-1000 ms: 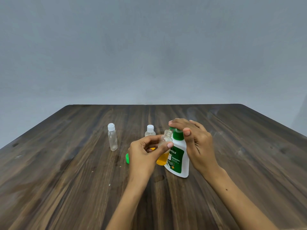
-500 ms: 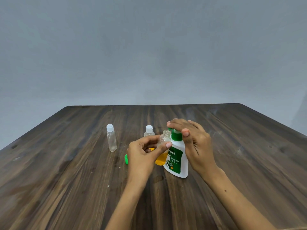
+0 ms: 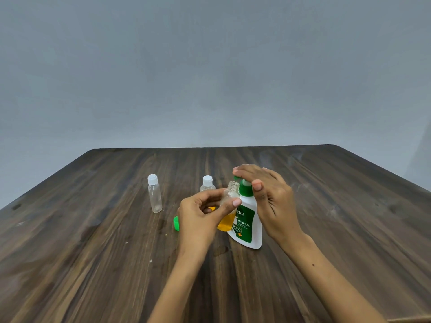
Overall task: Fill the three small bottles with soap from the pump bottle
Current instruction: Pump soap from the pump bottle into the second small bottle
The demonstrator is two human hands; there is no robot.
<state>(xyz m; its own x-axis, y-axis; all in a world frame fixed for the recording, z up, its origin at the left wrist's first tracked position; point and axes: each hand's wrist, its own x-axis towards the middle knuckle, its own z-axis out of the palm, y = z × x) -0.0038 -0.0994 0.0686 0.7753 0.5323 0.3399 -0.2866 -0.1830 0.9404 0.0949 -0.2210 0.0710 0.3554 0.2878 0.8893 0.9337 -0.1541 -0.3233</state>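
We have the left hand [image 3: 200, 215] pinching an uncapped small bottle [image 3: 229, 206] between thumb and fingertips, its open neck held right up under the green pump head, beside the collar. The lower part of that bottle shows yellow-orange soap; the upper part is clear. The right hand [image 3: 270, 201] lies over the top of the pump bottle [image 3: 247, 224], fingers laid fairly straight across the green pump head, thumb hanging beside the green collar. We cannot tell whether the pump is pressed down.

The pump bottle stands on the wooden table [image 3: 93, 252], white with a green label. We can read "ettol" at the top, the first letter hidden behind the thumb and small bottle, then "ORIGINAL" below, and a "99.9" line lower down, the rest too small to make out.

Out to the left, well apart, a tall capped bottle [image 3: 154, 193] stands upright, clear with a white cap. Behind the left hand's fingers, a second capped bottle [image 3: 207, 184] peeks out, white cap on, lower half hidden. Just left of the left wrist, a green cap [image 3: 176, 223] lies on the table, partly hidden by the hand. A plain grey wall [image 3: 210, 66] fills the background.
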